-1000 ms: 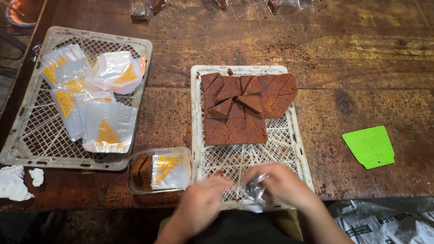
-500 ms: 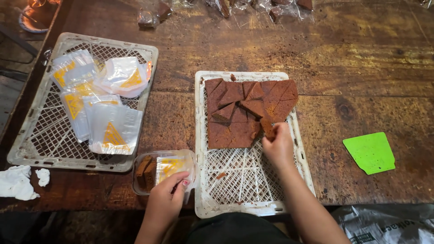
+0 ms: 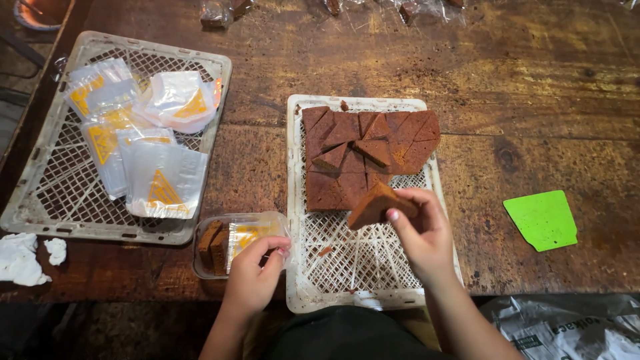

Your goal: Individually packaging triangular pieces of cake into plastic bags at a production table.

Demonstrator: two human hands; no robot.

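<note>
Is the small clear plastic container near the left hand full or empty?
Partly filled: the clear container holds two brown cake pieces at its left end plus a yellow-printed packet.

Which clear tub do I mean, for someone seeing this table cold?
Start at the white mesh tray of brown cake wedges in the middle. At its lower left corner lies the clear plastic tub, touched by the left hand. Unlike the flat pouches nearby, it holds two cake pieces.

Worn wooden table (image 3: 533, 100), two white mesh trays (image 3: 300, 200), green scraper (image 3: 543, 220), tissue (image 3: 20, 257)
</note>
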